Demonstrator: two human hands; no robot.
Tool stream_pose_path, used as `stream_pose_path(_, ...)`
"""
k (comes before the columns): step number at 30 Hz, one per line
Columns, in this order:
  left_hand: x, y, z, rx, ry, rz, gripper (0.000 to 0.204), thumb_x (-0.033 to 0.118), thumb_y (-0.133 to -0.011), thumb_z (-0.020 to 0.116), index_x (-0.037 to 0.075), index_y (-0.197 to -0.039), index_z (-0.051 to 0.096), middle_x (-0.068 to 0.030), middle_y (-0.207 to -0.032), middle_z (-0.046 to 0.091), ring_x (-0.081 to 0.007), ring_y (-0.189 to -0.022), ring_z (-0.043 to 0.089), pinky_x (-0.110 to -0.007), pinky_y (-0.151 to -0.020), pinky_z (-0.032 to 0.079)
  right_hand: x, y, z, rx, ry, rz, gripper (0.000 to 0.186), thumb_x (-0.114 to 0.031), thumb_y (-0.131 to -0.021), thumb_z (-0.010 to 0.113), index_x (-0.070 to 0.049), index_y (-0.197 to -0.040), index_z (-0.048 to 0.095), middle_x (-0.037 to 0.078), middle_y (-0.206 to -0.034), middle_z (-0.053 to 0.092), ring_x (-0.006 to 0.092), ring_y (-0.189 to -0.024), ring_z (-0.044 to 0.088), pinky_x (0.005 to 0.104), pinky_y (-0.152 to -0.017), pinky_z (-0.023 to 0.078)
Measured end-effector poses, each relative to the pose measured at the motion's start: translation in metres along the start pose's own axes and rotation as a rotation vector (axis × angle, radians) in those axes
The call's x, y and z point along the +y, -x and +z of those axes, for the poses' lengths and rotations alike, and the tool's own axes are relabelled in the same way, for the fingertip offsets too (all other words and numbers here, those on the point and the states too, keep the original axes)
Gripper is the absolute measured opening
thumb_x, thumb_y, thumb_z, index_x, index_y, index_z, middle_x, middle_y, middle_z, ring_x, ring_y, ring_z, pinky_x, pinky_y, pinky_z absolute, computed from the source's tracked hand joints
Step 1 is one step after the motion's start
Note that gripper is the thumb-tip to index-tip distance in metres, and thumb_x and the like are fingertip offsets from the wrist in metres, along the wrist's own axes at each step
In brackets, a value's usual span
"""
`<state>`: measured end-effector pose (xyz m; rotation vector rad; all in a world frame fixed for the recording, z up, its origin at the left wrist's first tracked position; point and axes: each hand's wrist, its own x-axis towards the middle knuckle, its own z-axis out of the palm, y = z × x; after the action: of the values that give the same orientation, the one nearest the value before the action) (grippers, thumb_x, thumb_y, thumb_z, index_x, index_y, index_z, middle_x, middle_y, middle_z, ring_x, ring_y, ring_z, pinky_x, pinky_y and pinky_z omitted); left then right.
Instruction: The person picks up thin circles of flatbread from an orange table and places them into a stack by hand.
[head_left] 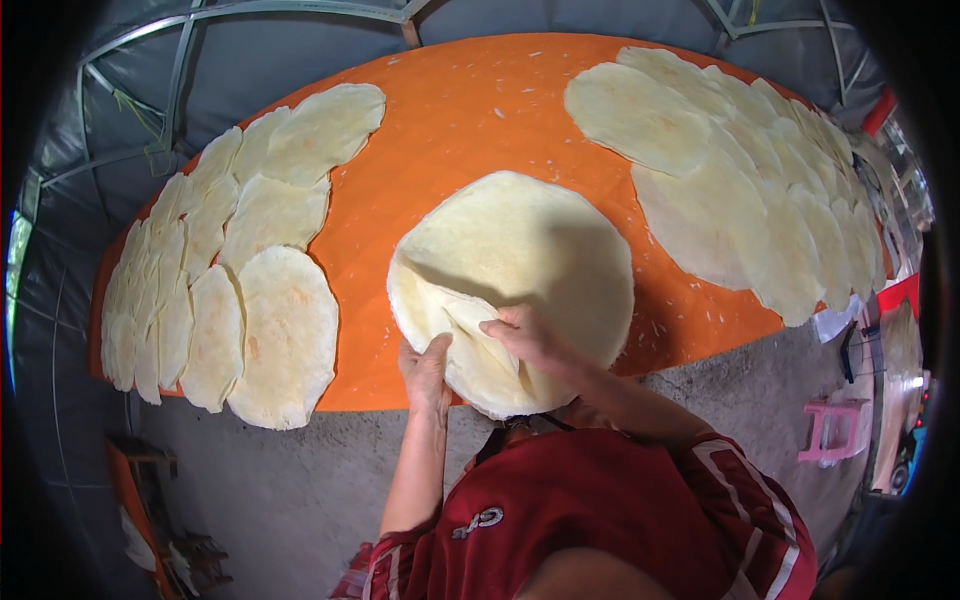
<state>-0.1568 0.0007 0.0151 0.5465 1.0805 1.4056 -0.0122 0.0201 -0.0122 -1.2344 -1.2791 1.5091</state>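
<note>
Top sheet: we see a thin, pale, round top sheet point(480, 240) at the middle of the near side of the table, its near left part lifted and creased into folds.
Central pile: the sheet lies on a round pile point(625, 300) of similar ones; we cannot count the layers, and a shadow darkens its right part.
Left hand: we find the left hand point(428, 370) at the near left rim, closed on the sheet's edge, thumb on top; we cannot see all of its fingers.
Right hand: we see the right hand point(522, 335) pinching a raised fold, close to the left one.
Orange table: under the pile we see an orange table point(430, 130), strewn with small white scraps.
Left spread: well apart from the pile, we see overlapping pale sheets point(285, 340), the nearest reaching past the table's edge.
Right spread: we see another overlapping group of sheets point(740, 190) across the right end.
Wearer: below the hands we see a dark red shirt point(590, 490) with pale stripes on the sleeve.
Surroundings: we see grey floor point(270, 470), a pink stool point(845, 425) at right, and metal bars point(180, 80) before dark sheeting point(300, 60).
</note>
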Motion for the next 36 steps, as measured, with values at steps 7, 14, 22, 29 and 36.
stream_pose_path(7,-0.012,-0.026,-0.048,0.086,0.09,-0.29,0.045,0.001,-0.077,0.052,-0.001,-0.119,0.039,-0.0159,-0.113,0.049,-0.0299,-0.098,0.052,-0.042,-0.083,0.044,-0.025,-0.016,0.013,-0.076,0.743,-0.335,0.014,-0.003,-0.068,0.05,-0.001,-0.078,0.06,0.019,-0.068,0.058,0.0283,-0.061,0.057,0.0376,-0.058,0.044)
stream_pose_path(14,0.076,-0.067,-0.099,-0.129,0.086,-0.407,0.041,0.009,-0.079,0.053,-0.002,-0.116,0.042,-0.0171,-0.113,0.05,-0.0305,-0.099,0.052,-0.043,-0.087,0.041,-0.097,0.016,-0.23,0.069,-0.317,-0.414,0.024,-0.016,-0.073,0.062,0.002,-0.088,0.06,0.007,-0.078,0.061,0.0139,-0.067,0.057,0.0253,-0.06,0.046)
stream_pose_path(22,0.055,-0.076,-0.122,0.028,-0.011,-0.541,0.048,0.012,-0.074,0.06,0.004,-0.118,0.042,-0.0131,-0.111,0.052,-0.0302,-0.099,0.051,-0.045,-0.083,0.043,-0.016,0.147,-0.362,1.087,-0.207,0.118,0.023,0.001,-0.074,0.053,0.013,-0.093,0.052,0.015,-0.085,0.059,0.023,-0.07,0.06,0.033,-0.063,0.052)
stream_pose_path(29,0.049,-0.078,-0.151,-0.012,-0.055,-0.452,0.05,0.015,-0.073,0.061,0.004,-0.118,0.041,-0.0128,-0.112,0.05,-0.0307,-0.099,0.05,-0.045,-0.083,0.043,-0.163,0.059,-0.288,0.583,1.089,0.291,0.026,-0.01,-0.072,0.05,0.006,-0.09,0.056,0.009,-0.078,0.058,0.0165,-0.064,0.054,0.0296,-0.053,0.044)
stream_pose_path(36,0.045,-0.082,-0.15,0.007,0.002,-0.422,0.053,0.013,-0.072,0.062,0.004,-0.119,0.039,-0.0131,-0.111,0.05,-0.0295,-0.098,0.051,-0.044,-0.08,0.045,-0.265,0.055,-0.355,0.494,0.43,-0.143,0.011,-0.012,-0.072,0.054,-0.001,-0.072,0.058,-0.001,-0.063,0.055,0.0077,-0.055,0.054,0.0251,-0.05,0.044)
